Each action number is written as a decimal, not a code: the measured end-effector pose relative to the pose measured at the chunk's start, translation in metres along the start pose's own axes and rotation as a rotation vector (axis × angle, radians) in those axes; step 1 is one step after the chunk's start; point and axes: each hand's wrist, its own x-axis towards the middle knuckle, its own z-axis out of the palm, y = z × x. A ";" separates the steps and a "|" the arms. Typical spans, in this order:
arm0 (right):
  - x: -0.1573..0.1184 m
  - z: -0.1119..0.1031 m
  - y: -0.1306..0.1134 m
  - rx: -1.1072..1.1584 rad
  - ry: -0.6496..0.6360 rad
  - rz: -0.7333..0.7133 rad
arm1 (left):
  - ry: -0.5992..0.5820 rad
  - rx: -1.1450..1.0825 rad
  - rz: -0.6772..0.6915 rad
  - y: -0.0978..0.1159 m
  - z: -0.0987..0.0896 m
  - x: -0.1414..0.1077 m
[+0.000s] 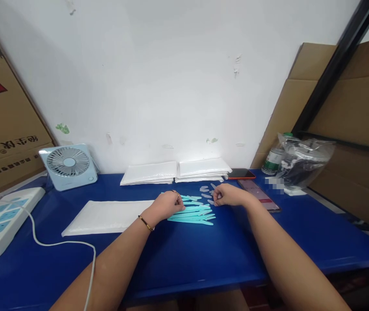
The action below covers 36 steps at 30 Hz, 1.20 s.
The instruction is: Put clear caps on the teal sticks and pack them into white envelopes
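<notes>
As slim turquoise plastic sticks [189, 214] fanned toward the blue worktop's [197, 259] right edge, left hand [168, 204] and right hand [231, 195] curled, fingertips bunched, grip indiscernible.

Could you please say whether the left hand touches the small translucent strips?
Apart: the head view shows blue table and turquoise sticks between left hand and strips.

Bright wall [178, 95], dim lower right corner, edges stretched, fine detail soft
</notes>
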 end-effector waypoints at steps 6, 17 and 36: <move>-0.008 -0.006 0.001 0.310 -0.077 -0.036 | 0.087 -0.057 -0.047 -0.013 -0.004 0.002; -0.006 -0.002 -0.012 0.421 -0.062 -0.092 | 0.141 -0.063 -0.030 -0.011 -0.006 0.000; 0.003 0.006 -0.019 0.447 0.050 -0.119 | 0.199 0.003 -0.009 -0.007 -0.007 0.001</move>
